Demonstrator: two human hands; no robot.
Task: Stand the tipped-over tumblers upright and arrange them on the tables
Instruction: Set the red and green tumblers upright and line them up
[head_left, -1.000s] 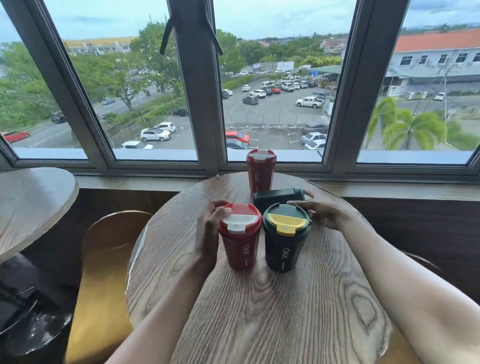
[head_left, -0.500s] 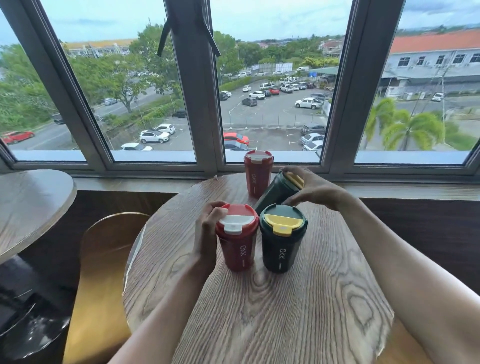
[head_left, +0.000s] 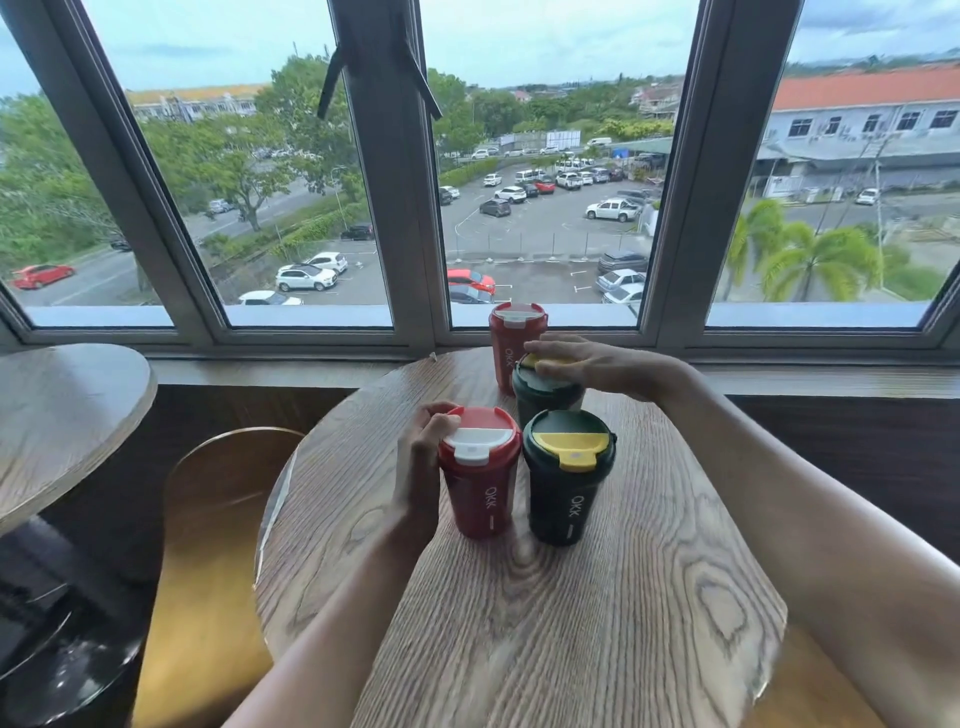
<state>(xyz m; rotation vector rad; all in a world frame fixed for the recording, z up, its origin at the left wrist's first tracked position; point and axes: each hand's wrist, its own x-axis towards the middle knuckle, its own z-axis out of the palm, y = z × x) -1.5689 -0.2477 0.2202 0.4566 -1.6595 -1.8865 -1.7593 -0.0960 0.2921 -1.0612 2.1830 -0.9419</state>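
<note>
Several tumblers stand upright on a round wooden table (head_left: 519, 623). At the front, a red tumbler with a white lid flap (head_left: 480, 470) stands beside a dark green tumbler with a yellow flap (head_left: 569, 475). My left hand (head_left: 423, 467) wraps the red one's left side. Behind them stands a second green tumbler (head_left: 545, 395), its yellow lid covered by my right hand (head_left: 587, 364), which grips it from above. A second red tumbler (head_left: 514, 338) stands at the back by the window.
A second wooden table (head_left: 62, 415) sits at the left. A curved yellow chair back (head_left: 218, 519) stands between the two tables. A window sill and wall (head_left: 779, 374) run right behind the table's far edge.
The rear green tumbler lay on its side a second ago; my right hand tipped it up and it now stands upright. My left hand stayed on the front red tumbler.
</note>
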